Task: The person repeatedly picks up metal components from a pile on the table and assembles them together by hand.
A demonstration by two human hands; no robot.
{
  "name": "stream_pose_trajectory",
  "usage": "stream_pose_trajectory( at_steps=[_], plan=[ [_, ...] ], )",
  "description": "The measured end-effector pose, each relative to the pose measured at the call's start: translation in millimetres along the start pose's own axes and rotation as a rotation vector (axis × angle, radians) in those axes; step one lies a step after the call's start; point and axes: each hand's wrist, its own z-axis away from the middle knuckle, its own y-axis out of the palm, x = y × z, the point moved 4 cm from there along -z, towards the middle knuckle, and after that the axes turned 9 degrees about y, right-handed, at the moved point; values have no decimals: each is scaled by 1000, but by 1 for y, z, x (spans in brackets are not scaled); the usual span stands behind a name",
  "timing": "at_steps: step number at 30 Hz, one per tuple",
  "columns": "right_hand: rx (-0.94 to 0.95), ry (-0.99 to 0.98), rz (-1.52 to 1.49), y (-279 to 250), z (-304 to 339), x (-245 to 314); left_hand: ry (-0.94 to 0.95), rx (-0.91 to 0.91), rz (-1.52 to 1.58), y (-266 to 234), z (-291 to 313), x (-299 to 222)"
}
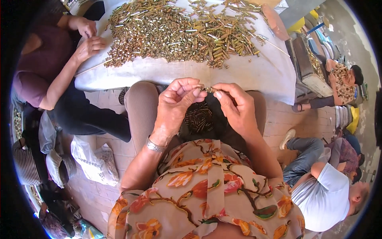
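Observation:
In front of my lap, my left hand (172,104) and my right hand (239,106) meet at a small, shiny brass-coloured metal part (208,90). The thumb and fingers of each hand pinch one end of it; whether it is one piece or two joined pieces is too small to tell. A metal bracelet-like band (156,145) circles my left wrist. Below the hands, between my knees, many slim dark-gold metal pieces (199,118) lie in something dark. Beyond the hands, a wide heap of small brass-coloured metal parts (171,36) covers much of the table.
A pale sheet (175,73) covers the table, with thin sticks (274,44) near its right side. At left, another person's hands (90,47) work at the table edge. A white plastic bag (95,161) stands on the tiled floor. Other people sit at right, near a crate (304,63).

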Motion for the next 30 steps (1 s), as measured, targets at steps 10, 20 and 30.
stream_pose_trajectory(
  at_steps=[10, 20, 30],
  plan=[
    [-71, -249, 131, 5, 20, 19, 76, -5, -9, 10, 19, -11],
    [-107, -260, 120, 7, 24, 20, 154, -30, -25, 13, 26, -16],
    [-182, -412, 200, 9, 28, 18, 210, 0, -105, 14, 27, -17]
  ],
)
